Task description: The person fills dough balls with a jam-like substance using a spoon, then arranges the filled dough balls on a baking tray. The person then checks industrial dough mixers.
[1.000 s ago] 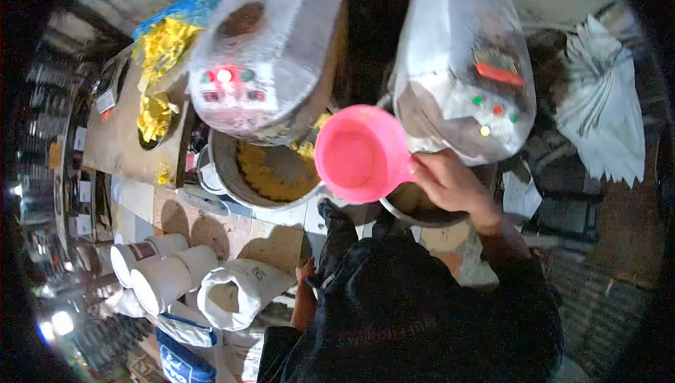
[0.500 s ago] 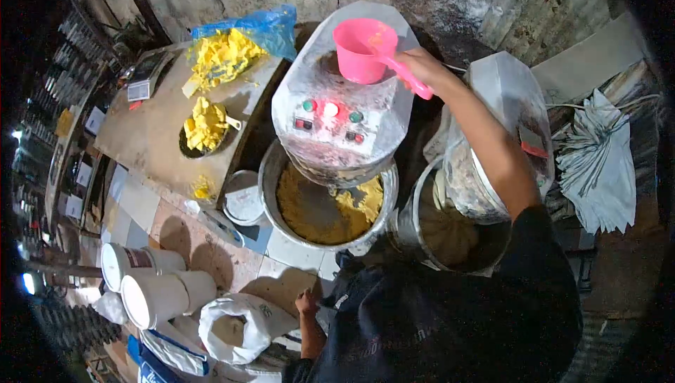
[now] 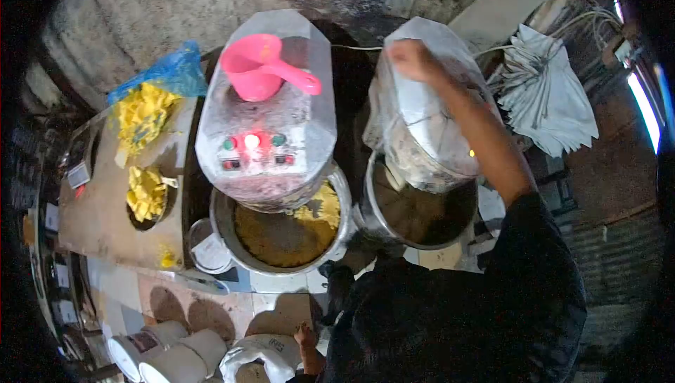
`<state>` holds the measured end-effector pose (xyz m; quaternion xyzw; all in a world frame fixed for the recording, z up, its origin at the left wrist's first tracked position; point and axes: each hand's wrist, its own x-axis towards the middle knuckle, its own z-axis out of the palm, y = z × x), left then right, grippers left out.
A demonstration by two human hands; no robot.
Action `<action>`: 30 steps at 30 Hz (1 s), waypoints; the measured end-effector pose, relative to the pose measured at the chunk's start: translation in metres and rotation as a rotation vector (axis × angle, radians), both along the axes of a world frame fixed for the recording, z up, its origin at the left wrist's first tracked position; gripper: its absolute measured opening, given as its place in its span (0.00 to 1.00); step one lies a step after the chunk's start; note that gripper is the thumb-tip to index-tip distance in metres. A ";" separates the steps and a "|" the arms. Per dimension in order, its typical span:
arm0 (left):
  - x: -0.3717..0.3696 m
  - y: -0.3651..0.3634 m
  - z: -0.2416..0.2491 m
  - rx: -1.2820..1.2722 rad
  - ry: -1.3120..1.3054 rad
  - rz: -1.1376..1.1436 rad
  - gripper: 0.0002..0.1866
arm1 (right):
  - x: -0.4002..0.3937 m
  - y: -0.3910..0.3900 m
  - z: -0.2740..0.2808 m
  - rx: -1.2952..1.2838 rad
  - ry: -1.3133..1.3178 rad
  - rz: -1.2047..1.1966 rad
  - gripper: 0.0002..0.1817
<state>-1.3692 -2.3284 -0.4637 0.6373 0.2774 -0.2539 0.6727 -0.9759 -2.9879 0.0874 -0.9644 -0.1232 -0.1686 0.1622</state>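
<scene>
we have let go of the pink scoop (image 3: 264,74), now sitting on the left mixer (image 3: 264,126), our right hand (image 3: 411,60) closed on the right mixer's cover (image 3: 422,112), left hand (image 3: 306,337) hanging loosely open.

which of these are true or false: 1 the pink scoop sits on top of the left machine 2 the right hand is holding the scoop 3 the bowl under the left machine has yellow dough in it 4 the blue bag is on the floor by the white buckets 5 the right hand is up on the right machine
1. The pink scoop sits on top of the left machine. True.
2. The right hand is holding the scoop. False: the scoop lies alone, apart from the hand.
3. The bowl under the left machine has yellow dough in it. True.
4. The blue bag is on the floor by the white buckets. False: it lies on the wooden table, by the yellow pieces.
5. The right hand is up on the right machine. True.
</scene>
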 end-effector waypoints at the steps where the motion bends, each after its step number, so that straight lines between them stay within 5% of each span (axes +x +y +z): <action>1: -0.021 0.002 0.000 -0.052 0.127 0.094 0.14 | 0.002 -0.084 -0.034 -0.490 -0.010 -0.102 0.05; 2: -0.041 0.003 0.005 -0.097 0.250 0.202 0.17 | -0.033 -0.123 -0.038 -0.651 0.114 -0.194 0.05; 5: -0.059 0.012 0.012 -0.064 0.371 0.248 0.15 | -0.123 -0.148 -0.036 -0.490 0.618 -0.635 0.03; 6: -0.064 0.015 0.013 -0.043 0.376 0.233 0.14 | -0.146 -0.153 -0.045 -0.257 0.491 -0.442 0.05; 9: -0.082 0.027 0.025 0.017 0.340 0.167 0.12 | -0.174 -0.166 -0.075 -0.226 0.201 -0.274 0.16; 11: -0.096 0.025 0.041 0.029 0.314 0.159 0.11 | -0.172 -0.186 -0.105 -0.465 -0.298 -0.245 0.14; 15: -0.108 -0.012 0.049 0.252 0.317 0.233 0.11 | -0.220 -0.085 -0.079 -0.265 -0.327 -0.294 0.10; 17: -0.135 -0.010 0.020 0.853 -0.933 -0.825 0.13 | -0.268 -0.024 -0.109 -0.143 -0.246 -0.357 0.08; 18: -0.152 -0.031 0.023 0.561 -0.319 -0.357 0.13 | -0.294 -0.012 -0.145 -0.049 -0.297 -0.083 0.13; 19: -0.164 -0.060 0.025 0.235 0.264 0.123 0.14 | -0.312 0.003 -0.181 0.036 -0.103 -0.067 0.13; 20: -0.170 -0.090 0.059 0.257 0.252 -0.004 0.17 | -0.330 0.018 -0.216 0.116 0.086 -0.073 0.13; 22: -0.209 -0.114 0.053 0.429 -0.014 -0.145 0.20 | -0.343 0.002 -0.315 0.163 0.861 -0.310 0.17; 23: -0.211 -0.138 0.088 0.452 0.130 -0.119 0.21 | -0.352 -0.012 -0.361 0.163 0.874 -0.303 0.17; 25: -0.257 -0.141 0.091 0.326 0.358 -0.075 0.23 | -0.358 -0.050 -0.431 -0.172 0.438 -0.442 0.15; 27: -0.322 -0.133 0.098 0.360 0.340 0.080 0.25 | -0.334 -0.073 -0.471 -0.282 0.132 -0.482 0.15; 28: -0.351 -0.129 0.104 0.384 0.357 0.119 0.25 | -0.322 -0.081 -0.490 -0.361 0.441 -0.579 0.15; 30: -0.385 -0.129 0.134 0.533 0.442 0.004 0.26 | -0.300 -0.071 -0.509 -0.450 0.370 -0.464 0.14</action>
